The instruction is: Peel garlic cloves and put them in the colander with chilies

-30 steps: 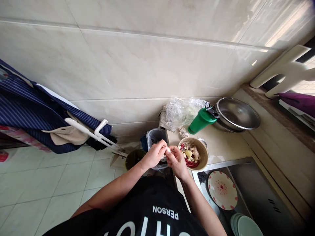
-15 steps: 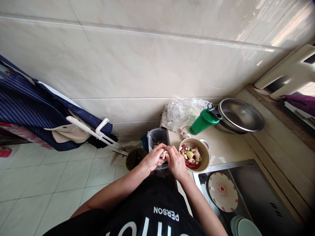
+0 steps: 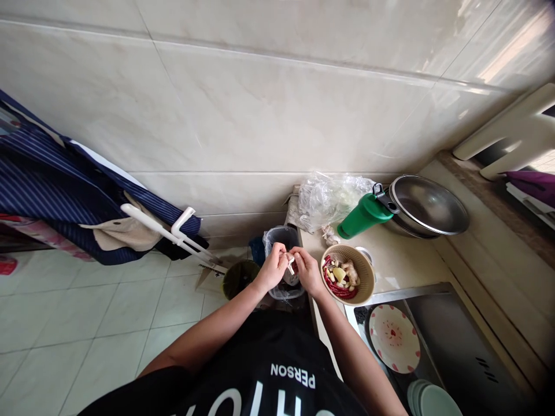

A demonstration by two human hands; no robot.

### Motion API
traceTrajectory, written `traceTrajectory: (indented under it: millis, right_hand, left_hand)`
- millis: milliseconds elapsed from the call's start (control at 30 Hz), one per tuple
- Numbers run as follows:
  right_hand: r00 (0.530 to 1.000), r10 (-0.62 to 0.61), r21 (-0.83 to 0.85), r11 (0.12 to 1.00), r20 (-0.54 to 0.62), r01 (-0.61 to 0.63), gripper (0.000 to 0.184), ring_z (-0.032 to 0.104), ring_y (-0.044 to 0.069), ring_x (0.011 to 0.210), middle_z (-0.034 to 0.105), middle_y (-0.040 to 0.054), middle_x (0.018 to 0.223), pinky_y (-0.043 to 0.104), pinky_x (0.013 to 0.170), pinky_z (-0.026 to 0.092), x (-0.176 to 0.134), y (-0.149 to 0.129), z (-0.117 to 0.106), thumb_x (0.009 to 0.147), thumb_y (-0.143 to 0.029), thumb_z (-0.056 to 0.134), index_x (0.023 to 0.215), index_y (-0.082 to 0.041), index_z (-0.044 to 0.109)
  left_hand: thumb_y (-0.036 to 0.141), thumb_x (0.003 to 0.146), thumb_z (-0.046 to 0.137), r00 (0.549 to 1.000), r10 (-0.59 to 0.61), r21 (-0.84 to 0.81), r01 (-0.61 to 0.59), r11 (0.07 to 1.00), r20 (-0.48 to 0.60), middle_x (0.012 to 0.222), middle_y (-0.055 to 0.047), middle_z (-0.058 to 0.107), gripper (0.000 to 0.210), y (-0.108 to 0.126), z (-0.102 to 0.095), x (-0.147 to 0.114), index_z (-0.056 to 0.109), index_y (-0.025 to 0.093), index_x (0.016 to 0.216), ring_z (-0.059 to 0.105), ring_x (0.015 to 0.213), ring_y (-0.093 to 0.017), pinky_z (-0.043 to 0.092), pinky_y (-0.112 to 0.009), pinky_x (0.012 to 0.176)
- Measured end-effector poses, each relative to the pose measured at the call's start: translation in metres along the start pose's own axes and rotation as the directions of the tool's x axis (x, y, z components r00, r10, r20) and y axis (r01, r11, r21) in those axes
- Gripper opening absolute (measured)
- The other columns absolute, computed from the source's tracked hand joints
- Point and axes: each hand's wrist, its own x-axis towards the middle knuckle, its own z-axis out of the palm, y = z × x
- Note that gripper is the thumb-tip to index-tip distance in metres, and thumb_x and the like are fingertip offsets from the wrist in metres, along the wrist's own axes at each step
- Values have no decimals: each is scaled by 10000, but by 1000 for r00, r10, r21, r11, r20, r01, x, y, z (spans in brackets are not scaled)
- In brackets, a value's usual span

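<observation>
Head view: small, whitish, partly hidden garlic piece (image 3: 291, 265) in the narrow pinch of both hands (image 3: 272, 271) (image 3: 309, 274).

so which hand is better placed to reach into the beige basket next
Probably the right: the right hand is beside the beige basket; the left hand is farther off, near the bin.
</observation>
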Motion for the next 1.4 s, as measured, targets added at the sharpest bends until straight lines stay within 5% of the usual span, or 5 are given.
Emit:
traceTrajectory:
  millis: [433,667,867,1100,1400]
  right_hand:
    - [969,73,152,982,236,-111,304,462,116,495,520,-33,643,227,477,398,11,13,19,839,-402,492,1052,-185,494]
    - [993,44,-161,987,110,-26,208,516,157,637,582,11,700,273,631,399,7,8,18,825,-239,402,928,-163,565]
    - [959,175,213,951,221,-223,208,365,97,469,436,-52,568,206,458,309,3,5,2,845,-351,410,837,-191,543]
    - [889,211,682,577,406,-449,123,328,64,485,430,-53,645,155,422,229,4,4,-10,790,-285,539,862,-211,472]
    - [950,207,627,715,234,-310,364,551,117,673,600,20,890,267,670,483,-1,5,-3,733,-415,664,1019,-204,583]
  left_hand:
    - [316,922,317,984,155,372,-175,912,82,649,24,509,233,-11,-30,12,433,199,758,493,599,-120,359,-227,586]
    - [258,917,331,959,247,524,-282,804,137,688,2,503,172,-4,-17,9,407,209,771,479,606,-140,337,-248,580]
    - [302,896,399,947,220,341,-292,893,234,638,21,479,209,8,-21,12,444,196,721,449,576,-109,340,-225,575]
    - [485,854,430,967,-111,-264,171,949,227,613,38,499,296,-4,-21,18,441,190,830,430,428,-75,292,-171,380]
    - [430,799,597,968,86,-129,-57,990,234,789,-12,593,332,1,-13,8,516,158,971,571,617,-99,453,-210,574]
